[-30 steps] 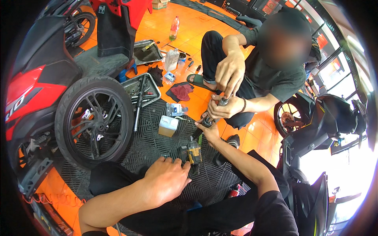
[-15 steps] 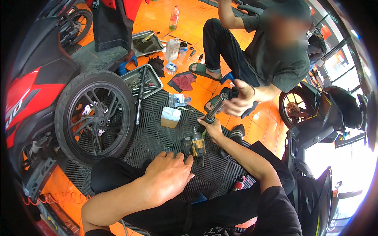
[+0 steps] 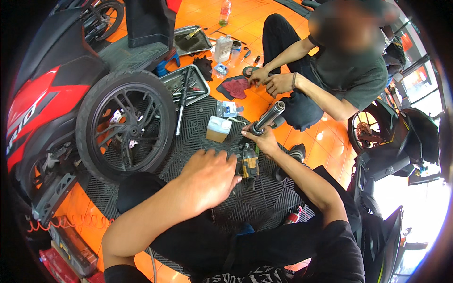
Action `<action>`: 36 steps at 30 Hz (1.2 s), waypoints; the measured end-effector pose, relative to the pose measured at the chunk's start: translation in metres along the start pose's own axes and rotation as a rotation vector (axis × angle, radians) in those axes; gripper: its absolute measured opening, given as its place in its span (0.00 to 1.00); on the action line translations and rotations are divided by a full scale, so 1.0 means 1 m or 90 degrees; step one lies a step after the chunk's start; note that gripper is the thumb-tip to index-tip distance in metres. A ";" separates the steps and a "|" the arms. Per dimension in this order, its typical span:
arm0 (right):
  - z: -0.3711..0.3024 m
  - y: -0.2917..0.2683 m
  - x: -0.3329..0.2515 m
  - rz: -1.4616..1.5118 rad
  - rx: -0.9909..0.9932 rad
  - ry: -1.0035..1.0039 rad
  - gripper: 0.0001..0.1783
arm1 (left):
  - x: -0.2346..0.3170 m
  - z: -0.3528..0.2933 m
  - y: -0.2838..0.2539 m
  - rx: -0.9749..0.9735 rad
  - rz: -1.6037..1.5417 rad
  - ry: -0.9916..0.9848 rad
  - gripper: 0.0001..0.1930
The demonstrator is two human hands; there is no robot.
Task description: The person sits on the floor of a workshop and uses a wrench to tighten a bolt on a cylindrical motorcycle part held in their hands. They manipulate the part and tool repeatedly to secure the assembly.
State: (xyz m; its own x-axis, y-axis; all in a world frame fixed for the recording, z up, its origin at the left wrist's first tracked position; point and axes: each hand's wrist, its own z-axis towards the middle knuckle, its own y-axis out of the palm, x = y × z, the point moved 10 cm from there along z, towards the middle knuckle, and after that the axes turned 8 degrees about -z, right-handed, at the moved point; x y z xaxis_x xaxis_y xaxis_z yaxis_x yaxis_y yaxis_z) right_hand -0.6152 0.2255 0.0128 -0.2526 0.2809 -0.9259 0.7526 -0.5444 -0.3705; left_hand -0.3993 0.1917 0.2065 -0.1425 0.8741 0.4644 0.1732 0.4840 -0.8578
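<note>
My right hand [image 3: 260,139] grips the lower end of a metal fork tube [image 3: 268,118] that slants up and away over the black grid mat [image 3: 264,203]. My left hand [image 3: 207,178] is curled around a black and yellow power tool [image 3: 248,162] set against the tube's lower end, just below my right hand. A person in a grey-green shirt [image 3: 354,70] sits across the mat with both hands [image 3: 269,81] near a dark red rag [image 3: 236,87], apart from the tube.
A red and black scooter with its wheel [image 3: 126,125] stands at the left. A metal tray with tools [image 3: 186,87], a small white and tan bottle [image 3: 218,129], a clear bottle [image 3: 225,12] and another scooter [image 3: 396,137] at the right surround the mat.
The other person has let go of the fork tube's top and drawn both hands back toward the rag. I still hold the tube and the tool in the same spot.
</note>
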 end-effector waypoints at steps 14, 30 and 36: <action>-0.019 0.108 -0.091 -0.042 -0.274 -0.166 0.24 | -0.067 0.022 -0.057 0.192 -0.275 0.002 0.36; -0.019 0.210 -0.043 -0.071 -0.131 -0.045 0.28 | -0.158 -0.002 0.003 0.239 -0.453 -0.227 0.13; -0.021 0.199 -0.073 -0.394 -0.400 -0.137 0.28 | -0.145 -0.030 0.005 0.285 -0.430 -0.297 0.16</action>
State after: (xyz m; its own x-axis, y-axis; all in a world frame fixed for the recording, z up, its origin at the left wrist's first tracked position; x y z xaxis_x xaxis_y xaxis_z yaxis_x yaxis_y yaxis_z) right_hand -0.4344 0.1129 0.0080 -0.7828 0.1921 -0.5919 0.6218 0.2036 -0.7562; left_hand -0.3484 0.0690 0.1415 -0.4698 0.2609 0.8433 -0.4674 0.7369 -0.4884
